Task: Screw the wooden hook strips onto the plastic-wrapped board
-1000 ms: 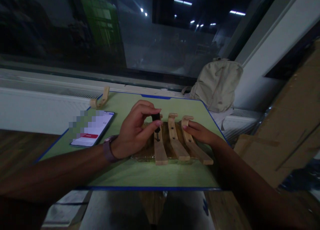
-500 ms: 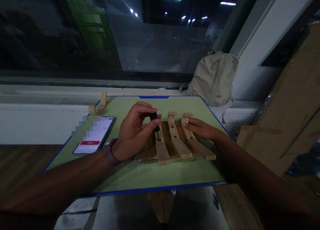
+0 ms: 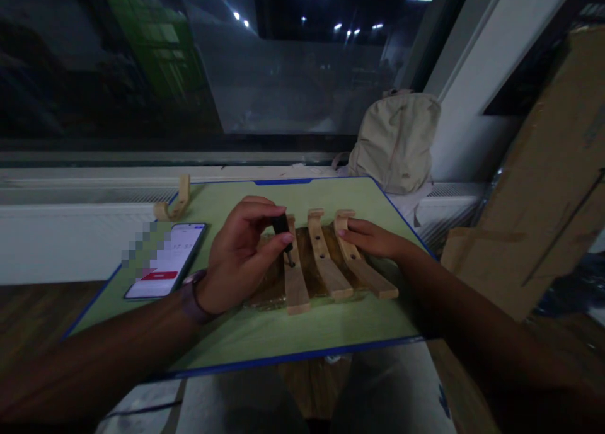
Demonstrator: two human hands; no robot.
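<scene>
My left hand (image 3: 243,254) pinches the black handle of a small screwdriver (image 3: 282,232) between thumb and fingers. The screwdriver's metal tip meets a hole in the left wooden hook (image 3: 297,293). To its right lies the middle wooden hook (image 3: 328,270), with two dark holes showing. My right hand (image 3: 371,237) grips the upper part of the right wooden hook (image 3: 371,276), thumb on top; some of its fingers are hidden. All three hooks rest side by side on a brown, shiny, plastic-wrapped pad (image 3: 269,289).
Everything rests on a green table (image 3: 227,349) with a blue edge. A phone (image 3: 172,257) with a lit screen lies left of my left hand. Another wooden hook (image 3: 177,201) sits at the far left corner. Beyond are a beige backpack (image 3: 397,141) and tall cardboard (image 3: 534,188) at right.
The whole view has shifted slightly, so the table and hooks appear further left. Both hands keep their grips, and the screwdriver tip stays at the left hook's hole.
</scene>
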